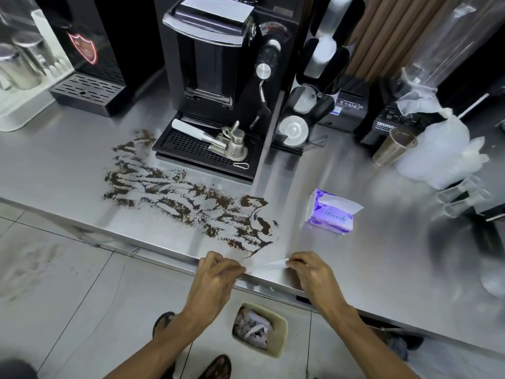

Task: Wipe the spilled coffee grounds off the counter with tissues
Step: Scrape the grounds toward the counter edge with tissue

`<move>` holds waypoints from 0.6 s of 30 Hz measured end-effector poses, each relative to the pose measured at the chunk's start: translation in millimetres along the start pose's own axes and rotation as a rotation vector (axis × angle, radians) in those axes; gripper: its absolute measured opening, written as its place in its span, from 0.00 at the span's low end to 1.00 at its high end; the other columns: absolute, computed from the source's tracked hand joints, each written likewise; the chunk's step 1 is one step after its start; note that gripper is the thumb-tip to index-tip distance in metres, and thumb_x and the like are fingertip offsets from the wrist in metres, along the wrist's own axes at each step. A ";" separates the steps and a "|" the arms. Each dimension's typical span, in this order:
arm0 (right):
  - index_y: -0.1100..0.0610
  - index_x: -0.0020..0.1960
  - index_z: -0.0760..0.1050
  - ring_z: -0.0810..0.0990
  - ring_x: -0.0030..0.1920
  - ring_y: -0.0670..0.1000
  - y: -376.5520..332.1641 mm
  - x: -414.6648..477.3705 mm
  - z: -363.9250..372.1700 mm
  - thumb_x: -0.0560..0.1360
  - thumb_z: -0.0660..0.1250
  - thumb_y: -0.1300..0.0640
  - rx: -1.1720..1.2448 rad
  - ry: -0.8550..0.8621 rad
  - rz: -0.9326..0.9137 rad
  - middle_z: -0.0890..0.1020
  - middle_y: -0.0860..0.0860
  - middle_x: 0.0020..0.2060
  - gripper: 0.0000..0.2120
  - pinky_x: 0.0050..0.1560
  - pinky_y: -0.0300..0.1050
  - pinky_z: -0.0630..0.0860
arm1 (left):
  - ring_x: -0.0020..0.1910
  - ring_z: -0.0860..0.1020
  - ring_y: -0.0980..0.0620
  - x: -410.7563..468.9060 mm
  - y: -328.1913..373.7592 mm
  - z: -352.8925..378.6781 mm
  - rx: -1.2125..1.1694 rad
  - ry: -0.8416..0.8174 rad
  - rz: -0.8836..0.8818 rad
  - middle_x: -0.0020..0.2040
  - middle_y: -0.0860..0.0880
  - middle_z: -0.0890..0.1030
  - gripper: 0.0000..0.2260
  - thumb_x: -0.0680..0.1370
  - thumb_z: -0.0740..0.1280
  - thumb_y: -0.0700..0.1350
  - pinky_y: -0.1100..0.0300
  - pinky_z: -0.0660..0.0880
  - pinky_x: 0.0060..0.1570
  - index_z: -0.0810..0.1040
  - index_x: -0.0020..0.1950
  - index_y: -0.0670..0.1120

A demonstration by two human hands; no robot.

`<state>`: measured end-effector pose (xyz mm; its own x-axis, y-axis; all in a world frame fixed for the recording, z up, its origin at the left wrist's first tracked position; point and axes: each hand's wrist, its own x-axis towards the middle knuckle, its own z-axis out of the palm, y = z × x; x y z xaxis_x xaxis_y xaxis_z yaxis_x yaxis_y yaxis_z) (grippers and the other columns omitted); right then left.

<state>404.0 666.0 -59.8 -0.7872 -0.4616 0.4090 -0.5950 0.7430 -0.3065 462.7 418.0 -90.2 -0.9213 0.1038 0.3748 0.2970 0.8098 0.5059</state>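
Steel counter [355, 255] carries a wide smear of brown coffee grounds [175, 198], which runs from beside the left front corner of the espresso machine [213, 64] down toward the counter's front edge. The smear ends just short of the hands.

At that front edge a white tissue [269, 265] is stretched between both hands. The left hand [216, 280] has its fingers curled and pinches the tissue's left end. The right hand [314, 274] pinches the right end between thumb and fingertips. The tissue hangs just over the edge, near the closest grounds; whether it touches the steel cannot be told.

A purple tissue pack [332, 212] stands on the counter to the right of the spill, its top torn open and white sheets showing inside.

Below the counter edge, on the tiled floor between the forearms, sits a beige bin [281, 340] holding crumpled tissues [252, 328], some stained dark.

On the machine's black drip tray [185, 144] lie a portafilter [202, 135] and a small metal jug [237, 144]. Toward the counter's right end a ribbed metal cup [393, 147] leans tilted against a white plastic bag [442, 149]; its contents cannot be made out.
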 end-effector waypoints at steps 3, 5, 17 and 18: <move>0.59 0.42 0.84 0.80 0.44 0.49 -2.8 -0.3 9.8 0.75 0.58 0.56 -0.028 -0.015 0.040 0.83 0.51 0.44 0.16 0.39 0.39 0.80 | 0.46 0.70 0.53 1.0 -5.9 0.1 0.028 -0.040 0.005 0.50 0.56 0.82 0.13 0.68 0.77 0.39 0.55 0.73 0.42 0.86 0.51 0.50; 0.59 0.43 0.84 0.81 0.44 0.52 -4.3 3.1 17.6 0.74 0.64 0.61 -0.028 -0.055 0.092 0.83 0.51 0.45 0.09 0.39 0.42 0.81 | 0.46 0.70 0.52 3.4 -9.8 -1.5 0.060 -0.047 0.001 0.51 0.56 0.82 0.14 0.67 0.78 0.38 0.54 0.73 0.40 0.86 0.50 0.49; 0.60 0.43 0.83 0.79 0.40 0.49 -38.6 31.2 47.9 0.72 0.74 0.62 0.151 0.145 0.720 0.79 0.52 0.46 0.02 0.45 0.43 0.78 | 0.46 0.69 0.50 17.3 -8.7 -4.1 0.188 -0.028 -0.031 0.47 0.55 0.77 0.07 0.74 0.69 0.49 0.57 0.67 0.40 0.84 0.48 0.51; 0.59 0.45 0.83 0.79 0.41 0.50 -39.7 31.6 50.3 0.71 0.75 0.63 0.177 0.171 0.758 0.80 0.52 0.45 0.03 0.45 0.43 0.77 | 0.45 0.69 0.50 17.5 -9.0 -3.6 0.186 -0.025 -0.033 0.46 0.56 0.77 0.08 0.76 0.66 0.51 0.57 0.66 0.40 0.84 0.48 0.51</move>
<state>394.6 597.5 -77.9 -0.9604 0.2304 0.1567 0.0643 0.7304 -0.6800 444.8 410.4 -85.4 -0.9363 0.0877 0.3400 0.2171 0.9057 0.3641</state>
